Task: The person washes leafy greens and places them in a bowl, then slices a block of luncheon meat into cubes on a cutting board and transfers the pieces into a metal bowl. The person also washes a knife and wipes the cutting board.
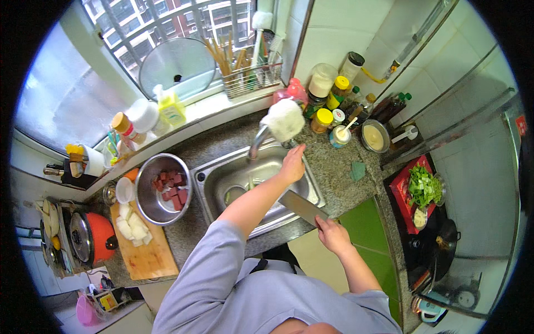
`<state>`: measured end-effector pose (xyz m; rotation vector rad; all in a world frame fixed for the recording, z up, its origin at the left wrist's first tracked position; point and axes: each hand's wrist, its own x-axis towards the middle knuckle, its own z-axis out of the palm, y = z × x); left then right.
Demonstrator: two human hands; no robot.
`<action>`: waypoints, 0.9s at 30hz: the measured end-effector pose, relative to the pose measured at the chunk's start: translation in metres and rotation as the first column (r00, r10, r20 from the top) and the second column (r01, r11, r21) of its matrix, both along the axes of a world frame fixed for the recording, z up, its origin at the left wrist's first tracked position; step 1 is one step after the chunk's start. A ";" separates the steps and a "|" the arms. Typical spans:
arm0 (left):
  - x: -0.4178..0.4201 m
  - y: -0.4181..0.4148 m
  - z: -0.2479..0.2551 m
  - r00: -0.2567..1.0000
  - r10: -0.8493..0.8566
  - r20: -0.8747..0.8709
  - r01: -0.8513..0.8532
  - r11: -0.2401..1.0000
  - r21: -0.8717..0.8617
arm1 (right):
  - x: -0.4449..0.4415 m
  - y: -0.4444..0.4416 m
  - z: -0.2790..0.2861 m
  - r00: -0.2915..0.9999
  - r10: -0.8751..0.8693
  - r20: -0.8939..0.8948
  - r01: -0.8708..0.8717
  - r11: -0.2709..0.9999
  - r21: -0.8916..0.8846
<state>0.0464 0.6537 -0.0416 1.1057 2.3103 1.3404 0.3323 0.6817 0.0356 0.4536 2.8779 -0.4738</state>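
My right hand [336,236] grips the handle of a cleaver [304,207]. Its broad blade points up and left, over the front right of the steel sink [315,185]. My left hand [293,164] reaches across the sink to its back right corner, beside the base of the tap. Its fingers are extended close to the tap's lever; whether they touch it is hard to make out. The curved metal tap [259,142] carries a white fluffy cloth [284,120] over its top. Green scraps [251,183] lie near the drain in the basin.
Left of the sink stands a steel bowl [142,188] with reddish cubes [172,190]. White chunks [132,225] rest on a wooden cutting board [152,261]. Jars [322,121] and bottles crowd the back right corner. Chopped greens [423,185] sit right, near a wok [446,246].
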 end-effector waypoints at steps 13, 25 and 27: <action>-0.029 -0.060 -0.048 0.784 0.384 0.489 -0.293 0.922 -0.254 | -0.030 0.081 -0.012 0.964 0.264 -0.014 -0.264 0.963 -0.054; -0.042 -0.119 -0.077 0.820 0.572 -0.034 -0.569 0.807 -0.157 | -0.132 0.079 -0.064 0.819 0.544 -0.183 -0.558 0.830 -0.031; -0.031 -0.132 -0.075 0.826 0.535 -0.177 -0.560 0.813 -0.156 | -0.157 0.071 -0.071 0.780 0.578 -0.242 -0.589 0.807 0.029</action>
